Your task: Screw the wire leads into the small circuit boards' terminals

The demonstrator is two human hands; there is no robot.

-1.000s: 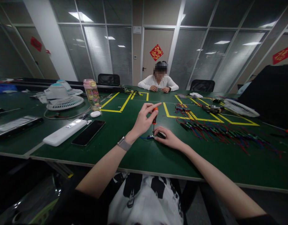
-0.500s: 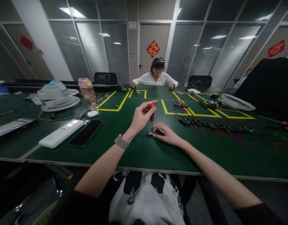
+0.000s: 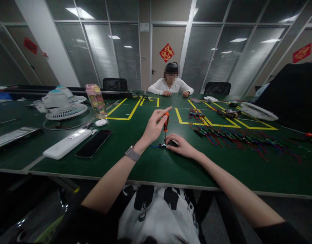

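My left hand (image 3: 153, 128) pinches the orange handle of a small screwdriver (image 3: 166, 124), held upright with its tip down on a small black wired part (image 3: 168, 144). My right hand (image 3: 181, 146) lies over that part and presses it onto the green table (image 3: 150, 162). A blue wire runs from the part to the left. The hands are almost touching near the table's middle.
To the right lie several small parts with red and blue wires (image 3: 237, 139). On the left are a black phone (image 3: 94, 143), a white power bank (image 3: 67, 143), a white mouse (image 3: 101, 122), a pink bottle (image 3: 96, 101) and white fans (image 3: 63, 105). Another person (image 3: 171, 86) sits across.
The camera view has shifted slightly down and back. My left fingers have turned a little on the screwdriver handle. The person opposite has brought both hands back to the table.
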